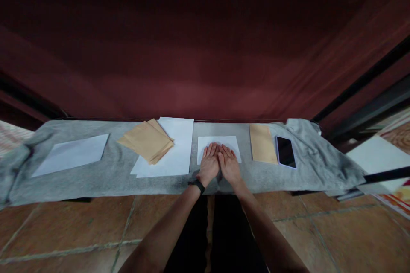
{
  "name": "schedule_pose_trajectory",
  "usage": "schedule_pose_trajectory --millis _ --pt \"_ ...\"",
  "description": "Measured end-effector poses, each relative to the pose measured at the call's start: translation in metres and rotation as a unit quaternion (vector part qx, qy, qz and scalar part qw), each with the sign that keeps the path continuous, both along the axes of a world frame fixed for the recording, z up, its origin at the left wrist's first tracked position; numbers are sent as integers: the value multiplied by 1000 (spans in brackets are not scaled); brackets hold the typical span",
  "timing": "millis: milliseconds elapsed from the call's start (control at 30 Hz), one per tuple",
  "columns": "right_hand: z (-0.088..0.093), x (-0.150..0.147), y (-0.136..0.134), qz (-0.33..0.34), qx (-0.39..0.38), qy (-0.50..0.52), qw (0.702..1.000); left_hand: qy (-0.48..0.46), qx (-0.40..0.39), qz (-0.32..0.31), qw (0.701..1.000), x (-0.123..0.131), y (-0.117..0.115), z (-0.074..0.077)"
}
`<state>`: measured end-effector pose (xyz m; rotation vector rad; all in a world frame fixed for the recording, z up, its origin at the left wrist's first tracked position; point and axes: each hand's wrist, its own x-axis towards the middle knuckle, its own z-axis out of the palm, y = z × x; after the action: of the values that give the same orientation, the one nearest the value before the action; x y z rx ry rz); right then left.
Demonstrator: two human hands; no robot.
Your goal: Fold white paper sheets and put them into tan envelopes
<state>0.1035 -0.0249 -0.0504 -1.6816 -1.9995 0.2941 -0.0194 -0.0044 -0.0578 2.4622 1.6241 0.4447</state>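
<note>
A small white sheet of paper (203, 143), perhaps folded, lies on the grey cloth in front of me. My left hand (209, 163) rests flat on it with fingers stretched out, a black band at the wrist. Beside it my right hand (228, 164) also lies flat on the paper, fingers extended and nearly touching the left. To the left, several brown envelopes (147, 140) are fanned over larger white sheets (182, 149). One brown envelope (263, 143) lies right of my hands.
A phone (286, 152) lies right of the single envelope. Another white sheet (73, 153) is at the far left. The grey cloth (115, 179) covers a long narrow surface against a dark red panel (198, 68). Brown tiles (89, 226) form the floor below.
</note>
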Motion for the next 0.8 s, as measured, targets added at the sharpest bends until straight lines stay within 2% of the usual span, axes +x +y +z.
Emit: schedule_pose_trajectory --millis 133,400,600,800 --pt "2 2 21 14 -37 -42 998 67 -21 18 997 6 15 0" --pt "-15 12 45 -9 -13 -132 991 67 7 27 997 1 37 -6" --pt "-28 27 50 -52 33 -149 987 67 6 66 996 -2 41 -7" --pt "-31 41 44 -86 50 -152 983 66 3 99 993 -11 38 -5"
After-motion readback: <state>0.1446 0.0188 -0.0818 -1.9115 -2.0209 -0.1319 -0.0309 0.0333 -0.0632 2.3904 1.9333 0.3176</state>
